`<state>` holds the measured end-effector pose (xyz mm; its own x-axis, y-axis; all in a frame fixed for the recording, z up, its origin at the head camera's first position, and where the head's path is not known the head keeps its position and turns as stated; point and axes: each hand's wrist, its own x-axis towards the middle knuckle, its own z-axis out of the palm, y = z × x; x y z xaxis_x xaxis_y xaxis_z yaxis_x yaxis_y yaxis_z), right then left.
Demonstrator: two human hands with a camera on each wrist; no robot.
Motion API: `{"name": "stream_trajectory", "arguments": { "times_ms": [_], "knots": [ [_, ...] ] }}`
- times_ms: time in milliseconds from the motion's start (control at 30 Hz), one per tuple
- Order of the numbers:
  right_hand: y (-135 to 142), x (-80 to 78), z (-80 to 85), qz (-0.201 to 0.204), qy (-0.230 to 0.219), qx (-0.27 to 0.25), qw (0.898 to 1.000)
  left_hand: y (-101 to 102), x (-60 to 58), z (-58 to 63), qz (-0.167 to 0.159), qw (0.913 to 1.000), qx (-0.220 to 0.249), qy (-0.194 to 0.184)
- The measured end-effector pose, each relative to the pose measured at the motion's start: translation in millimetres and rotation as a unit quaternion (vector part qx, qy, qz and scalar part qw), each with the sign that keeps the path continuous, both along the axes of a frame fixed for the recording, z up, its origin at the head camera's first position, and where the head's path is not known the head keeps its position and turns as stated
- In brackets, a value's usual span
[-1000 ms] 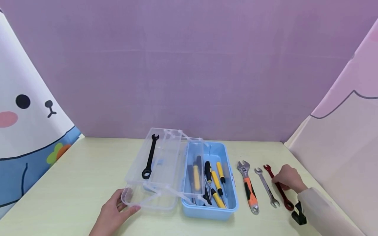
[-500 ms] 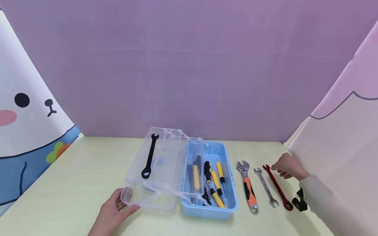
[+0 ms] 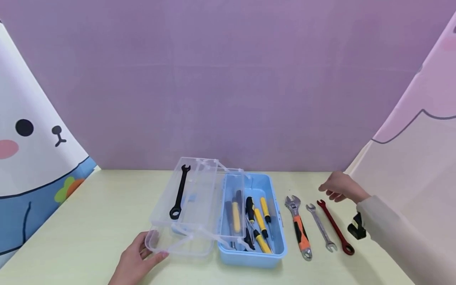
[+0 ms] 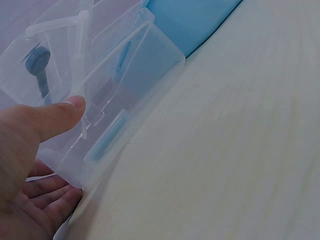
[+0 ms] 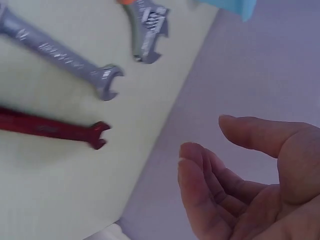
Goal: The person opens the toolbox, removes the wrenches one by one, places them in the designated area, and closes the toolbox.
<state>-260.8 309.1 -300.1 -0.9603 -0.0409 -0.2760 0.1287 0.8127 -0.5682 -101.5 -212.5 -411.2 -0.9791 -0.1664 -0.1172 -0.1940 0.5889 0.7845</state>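
My left hand point(image 3: 133, 259) grips the near left corner of the clear plastic lid point(image 3: 192, 246), thumb on one side and fingers on the other in the left wrist view. The lid stands folded out to the left of the blue toolbox point(image 3: 249, 259). A black combination wrench point(image 3: 181, 192) lies in the clear tray point(image 3: 203, 202) above it. Over at the right, my right hand point(image 3: 343, 187) hovers past the far end of a red combination wrench point(image 3: 335, 225). Its fingers are loosely bent with nothing between them, and the right wrist view shows a gap between thumb and fingertips.
Several yellow-and-black screwdrivers point(image 3: 261, 221) lie in the toolbox. Right of it, an adjustable wrench point(image 3: 301, 231) with an orange handle and a silver open-end wrench point(image 3: 322, 229) lie beside the red one. A purple backdrop point(image 3: 228, 99) rises behind the table.
My right hand has let go of the red wrench and moved up and away toward the table's back. The red wrench stays on the table. My left hand keeps its place at the lid.
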Motion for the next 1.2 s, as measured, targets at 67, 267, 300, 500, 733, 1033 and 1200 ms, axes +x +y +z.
{"name": "stream_trajectory", "arguments": {
  "times_ms": [67, 267, 300, 500, 733, 1033, 1200],
  "knots": [
    [-6.7, -2.2, 6.8, 0.008, -0.003, -0.008, 1.0, -1.0, -0.1, -0.8, 0.001, 1.0, 0.0, -0.002],
    [-28.8, -7.1, 23.4, 0.029, -0.009, -0.028, 0.999, -2.6, -0.1, -2.0, -0.001, 1.0, 0.005, -0.003],
    [-33.3, -7.5, 25.2, 0.029, -0.01, -0.031, 0.999, -2.8, -0.1, -1.8, -0.001, 1.0, 0.006, -0.003],
    [-58.7, -10.2, 31.5, 0.037, -0.008, -0.041, 0.998, -3.2, -0.8, -0.2, -0.005, 0.9999, 0.015, -0.002],
    [-86.0, -15.3, 38.6, 0.035, -0.008, -0.056, 0.998, -3.8, -2.5, 0.9, -0.003, 0.9999, 0.014, -0.008],
    [-115.8, -23.0, 44.9, 0.043, -0.017, -0.057, 0.997, -5.0, -4.0, 0.5, -0.003, 0.9998, 0.016, -0.008],
    [-133.3, -24.1, 49.3, 0.052, -0.013, -0.074, 0.996, -4.3, -4.6, 2.0, -0.002, 0.9998, 0.01, -0.017]
  ]
}}
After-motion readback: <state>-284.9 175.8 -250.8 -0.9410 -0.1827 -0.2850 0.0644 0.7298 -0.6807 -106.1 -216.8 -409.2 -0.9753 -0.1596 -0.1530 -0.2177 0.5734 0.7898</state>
